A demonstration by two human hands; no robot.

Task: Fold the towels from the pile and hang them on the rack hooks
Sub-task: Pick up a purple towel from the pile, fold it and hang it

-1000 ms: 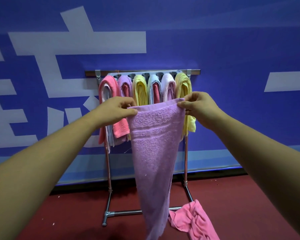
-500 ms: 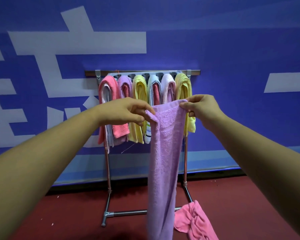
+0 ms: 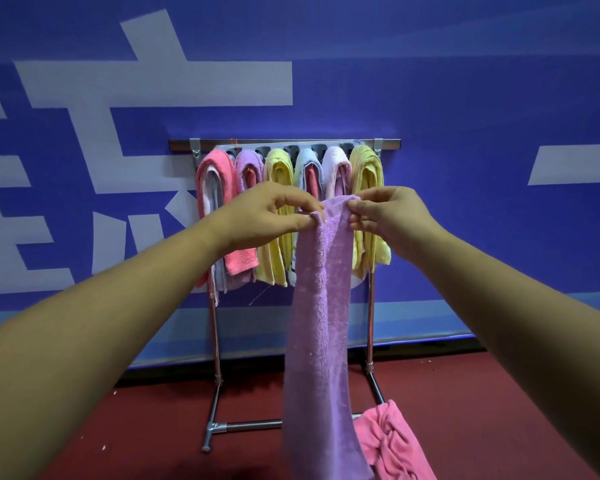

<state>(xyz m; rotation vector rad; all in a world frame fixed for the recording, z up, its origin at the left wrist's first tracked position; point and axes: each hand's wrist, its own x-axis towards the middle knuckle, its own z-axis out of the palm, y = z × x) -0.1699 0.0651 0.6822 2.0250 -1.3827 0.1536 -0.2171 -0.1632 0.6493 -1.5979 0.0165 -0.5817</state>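
Lilac terry towel (image 3: pixel 321 306): held up in front of the rack and gathered into a narrow lengthwise band. Its top edge is at hand height; the rest hangs straight down past the bottom of the frame.

Left hand (image 3: pixel 267 216): fingers and thumb pinch the towel's top left corner.

Right hand (image 3: pixel 392 216): pinches the top right corner. Both hands sit close together, with a short span of towel edge between them.

Rack (image 3: pixel 215 334): metal, free-standing on the floor against the far wall, with two uprights, a low cross-bar and a top rail carrying a grey hook plate (image 3: pixel 291 148).

Hung towels, left to right: pink (image 3: pixel 219 174) with a white layer inside its fold, purple (image 3: pixel 248 168), yellow (image 3: pixel 279 168), pale blue (image 3: pixel 305 164), pale pink (image 3: pixel 336 164), second yellow (image 3: pixel 368 168). All are folded over the hooks, side by side. The held towel hides the lower parts of the pale blue and pale pink ones.

Crumpled pink towel (image 3: pixel 392 441): on the floor near the rack's right foot, just right of the held towel's lower end.

Floor (image 3: pixel 118 427): dark red.

Wall (image 3: pixel 465 98): blue, with large white characters.
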